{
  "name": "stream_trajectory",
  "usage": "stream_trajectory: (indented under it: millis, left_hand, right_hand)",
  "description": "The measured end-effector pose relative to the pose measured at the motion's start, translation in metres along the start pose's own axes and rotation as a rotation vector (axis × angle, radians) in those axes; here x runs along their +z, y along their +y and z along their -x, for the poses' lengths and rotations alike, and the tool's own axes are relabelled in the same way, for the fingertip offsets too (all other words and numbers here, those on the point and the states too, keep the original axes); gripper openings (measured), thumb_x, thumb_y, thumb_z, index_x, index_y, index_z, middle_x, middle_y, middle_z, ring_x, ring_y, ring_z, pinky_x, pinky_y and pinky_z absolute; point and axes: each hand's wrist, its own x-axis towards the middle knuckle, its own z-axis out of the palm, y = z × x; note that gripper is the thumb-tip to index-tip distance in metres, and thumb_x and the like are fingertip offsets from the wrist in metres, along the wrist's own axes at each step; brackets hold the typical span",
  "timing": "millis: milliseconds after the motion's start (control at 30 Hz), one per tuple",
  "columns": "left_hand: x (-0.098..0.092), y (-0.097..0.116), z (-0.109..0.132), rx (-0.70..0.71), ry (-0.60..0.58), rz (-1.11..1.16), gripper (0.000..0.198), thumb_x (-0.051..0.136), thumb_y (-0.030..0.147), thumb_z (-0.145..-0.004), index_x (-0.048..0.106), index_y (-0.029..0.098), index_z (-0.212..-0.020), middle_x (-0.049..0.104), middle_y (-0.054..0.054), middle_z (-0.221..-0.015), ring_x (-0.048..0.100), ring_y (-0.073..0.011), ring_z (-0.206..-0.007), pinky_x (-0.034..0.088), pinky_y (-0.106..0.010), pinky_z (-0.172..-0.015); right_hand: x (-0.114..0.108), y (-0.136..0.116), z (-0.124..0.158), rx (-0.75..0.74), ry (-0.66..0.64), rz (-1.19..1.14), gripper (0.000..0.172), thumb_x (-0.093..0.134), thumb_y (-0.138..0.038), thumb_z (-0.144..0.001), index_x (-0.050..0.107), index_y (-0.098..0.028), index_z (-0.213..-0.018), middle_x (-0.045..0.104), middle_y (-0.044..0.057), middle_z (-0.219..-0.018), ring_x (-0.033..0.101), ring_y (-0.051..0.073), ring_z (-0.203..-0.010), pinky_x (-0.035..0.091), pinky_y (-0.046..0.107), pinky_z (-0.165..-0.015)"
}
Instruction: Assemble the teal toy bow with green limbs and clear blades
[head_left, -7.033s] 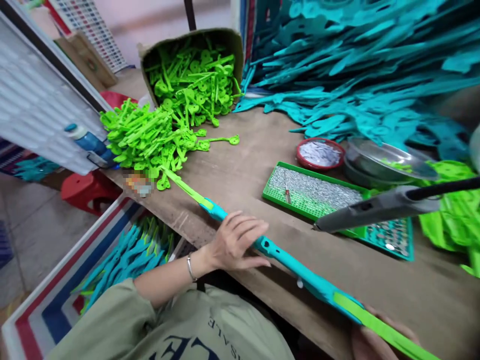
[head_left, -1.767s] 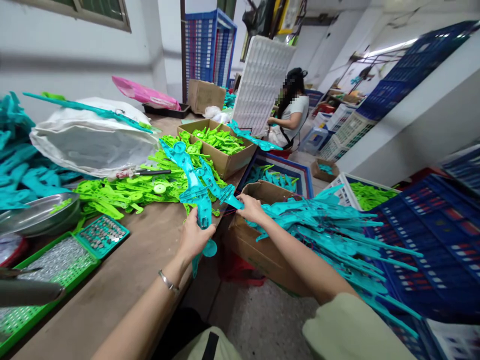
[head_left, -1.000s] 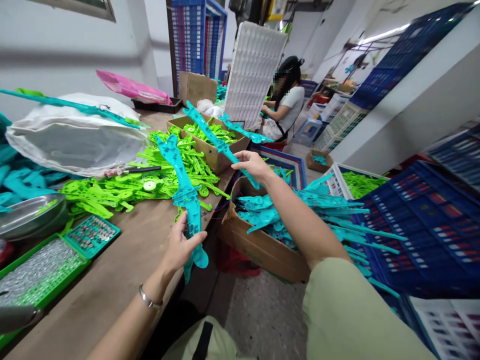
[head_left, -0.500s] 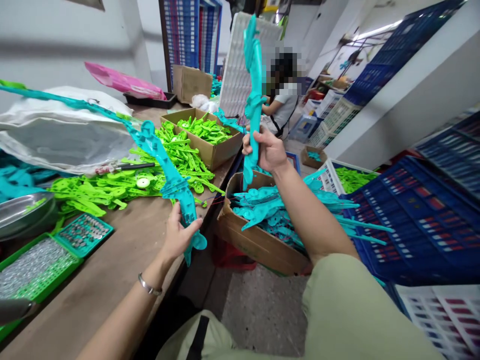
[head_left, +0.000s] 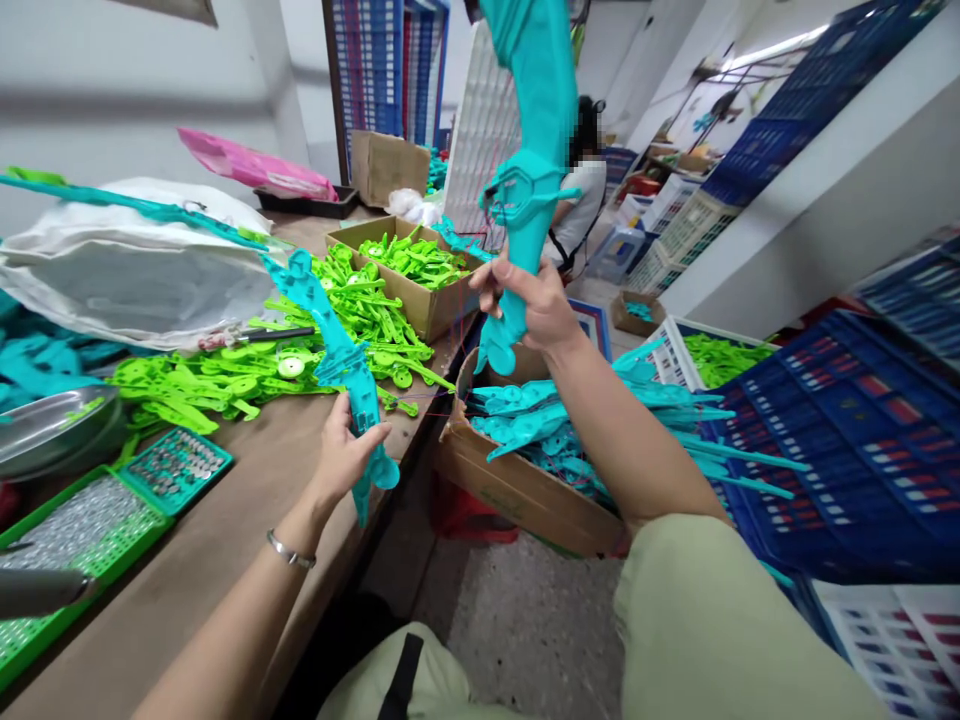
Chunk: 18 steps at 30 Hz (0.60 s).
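My left hand (head_left: 349, 455) is closed around the lower part of a long turquoise plastic piece (head_left: 330, 325), its ribbed inner side facing me. Its thin arm runs to the upper left and carries a bright green part (head_left: 36, 174). My right hand (head_left: 544, 305) grips a second turquoise plastic piece (head_left: 532, 110) near its lower end, held upright with the top cut off by the frame. Below the right forearm, a cardboard box (head_left: 525, 495) holds several similar turquoise pieces (head_left: 529, 430) and thin wires.
Loose green plastic parts (head_left: 225, 375) are heaped on the brown table (head_left: 247, 540), beside a carton (head_left: 442, 310) of more. A green basket (head_left: 82, 575) of small metal pieces and a metal bowl (head_left: 56, 440) stand left. Blue crates (head_left: 840, 440) line the right; a person (head_left: 589, 190) sits behind.
The right-hand piece has come closer to the camera and turned, showing its broad side. My left hand and its piece have shifted slightly left.
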Motion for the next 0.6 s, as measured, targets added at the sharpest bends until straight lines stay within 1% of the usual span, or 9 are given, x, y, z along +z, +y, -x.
stream_trajectory:
  millis: [100, 167, 267, 333, 400, 467, 533, 600]
  left_hand:
    - [-0.004, -0.014, 0.002, -0.012, -0.004, -0.136, 0.033, 0.067, 0.042, -0.064, 0.053, 0.022, -0.086, 0.052, 0.005, -0.067, 0.047, -0.0127, -0.059, 0.041, -0.025, -0.057]
    - [-0.009, -0.022, 0.004, -0.005, 0.003, -0.256, 0.029, 0.064, 0.039, -0.065, 0.053, 0.022, -0.085, 0.048, 0.006, -0.064, 0.044, -0.0127, -0.058, 0.04, -0.026, -0.058]
    - [-0.016, -0.031, 0.0, 0.019, 0.016, -0.43, 0.03, 0.064, 0.034, -0.067, 0.056, 0.021, -0.092, 0.051, 0.005, -0.069, 0.048, -0.0144, -0.062, 0.043, -0.029, -0.064]
    - [-0.019, -0.034, -0.007, 0.033, 0.017, -0.501, 0.033, 0.064, 0.032, -0.068, 0.058, 0.02, -0.097, 0.055, 0.003, -0.073, 0.052, -0.0164, -0.067, 0.046, -0.031, -0.07]
    - [-0.019, -0.038, -0.016, 0.038, 0.029, -0.533, 0.032, 0.065, 0.029, -0.069, 0.06, 0.019, -0.099, 0.059, 0.001, -0.077, 0.056, -0.0183, -0.072, 0.048, -0.033, -0.076]
    - [-0.015, -0.042, -0.026, 0.04, 0.047, -0.559, 0.035, 0.065, 0.027, -0.071, 0.062, 0.018, -0.104, 0.064, -0.003, -0.086, 0.061, -0.0209, -0.082, 0.05, -0.036, -0.083]
    - [-0.01, -0.048, -0.036, 0.046, 0.069, -0.582, 0.044, 0.066, 0.025, -0.072, 0.061, 0.017, -0.115, 0.067, -0.007, -0.101, 0.064, -0.024, -0.097, 0.05, -0.038, -0.092]
    - [-0.003, -0.054, -0.046, 0.053, 0.087, -0.606, 0.054, 0.068, 0.023, -0.073, 0.057, 0.017, -0.125, 0.066, -0.011, -0.116, 0.062, -0.0263, -0.112, 0.047, -0.04, -0.101]
  right_hand:
    - [-0.004, 0.002, -0.011, -0.056, 0.08, 0.019, 0.043, 0.078, -0.057, -0.075, 0.048, -0.027, -0.084, 0.06, -0.004, -0.072, 0.055, 0.012, -0.061, 0.041, 0.024, -0.051]
    - [-0.008, 0.0, -0.019, -0.088, 0.085, -0.009, 0.039, 0.076, -0.054, -0.08, 0.049, -0.027, -0.088, 0.06, -0.005, -0.073, 0.056, 0.012, -0.065, 0.043, 0.024, -0.055]
    - [-0.009, -0.016, -0.027, -0.087, 0.044, -0.025, 0.031, 0.071, -0.049, -0.087, 0.051, -0.027, -0.088, 0.061, -0.004, -0.072, 0.058, 0.011, -0.069, 0.042, 0.025, -0.058]
    - [-0.005, -0.033, -0.025, -0.079, 0.013, -0.029, 0.028, 0.071, -0.046, -0.087, 0.053, -0.026, -0.082, 0.059, -0.004, -0.069, 0.056, 0.01, -0.064, 0.039, 0.025, -0.056]
    - [0.005, -0.052, -0.014, -0.059, -0.05, -0.079, 0.029, 0.073, -0.044, -0.084, 0.055, -0.024, -0.075, 0.056, -0.005, -0.065, 0.051, 0.008, -0.055, 0.036, 0.025, -0.051]
    - [0.018, -0.067, 0.004, 0.032, -0.142, -0.151, 0.029, 0.078, -0.042, -0.077, 0.057, -0.023, -0.072, 0.054, -0.005, -0.063, 0.045, 0.006, -0.048, 0.034, 0.026, -0.048]
    - [0.03, -0.078, 0.025, 0.144, -0.195, -0.166, 0.027, 0.078, -0.044, -0.077, 0.06, -0.024, -0.079, 0.054, -0.005, -0.064, 0.043, 0.006, -0.047, 0.033, 0.026, -0.046]
    - [0.04, -0.086, 0.045, 0.219, -0.218, -0.142, 0.027, 0.075, -0.049, -0.079, 0.062, -0.026, -0.087, 0.054, -0.004, -0.063, 0.04, 0.008, -0.045, 0.033, 0.028, -0.045]
